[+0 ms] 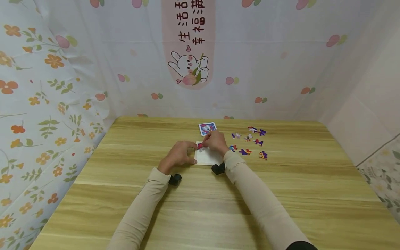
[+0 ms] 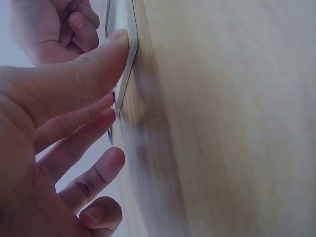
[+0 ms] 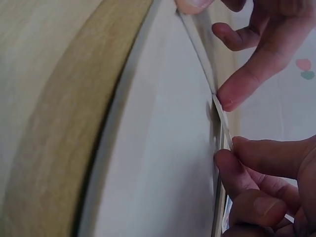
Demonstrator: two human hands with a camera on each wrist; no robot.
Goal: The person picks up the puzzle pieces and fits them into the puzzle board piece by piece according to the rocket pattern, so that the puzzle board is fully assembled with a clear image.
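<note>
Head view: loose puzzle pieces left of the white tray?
No, the loose puzzle pieces lie on the table, right of the white tray.

Right hand (image 3: 264, 197) pinched thin piece (image 3: 223, 121) at edge of white panel (image 3: 153, 118); left hand (image 3: 271, 52) touched panel's edge.

Table (image 1: 200, 215): yellowish wood, grain running left to right.
White board (image 1: 207, 159): flat on the table's far part, near the middle.
Picture card (image 1: 206, 128): just beyond the board's far edge.
Puzzle pieces (image 1: 263, 155): scattered right of board and card.
</note>
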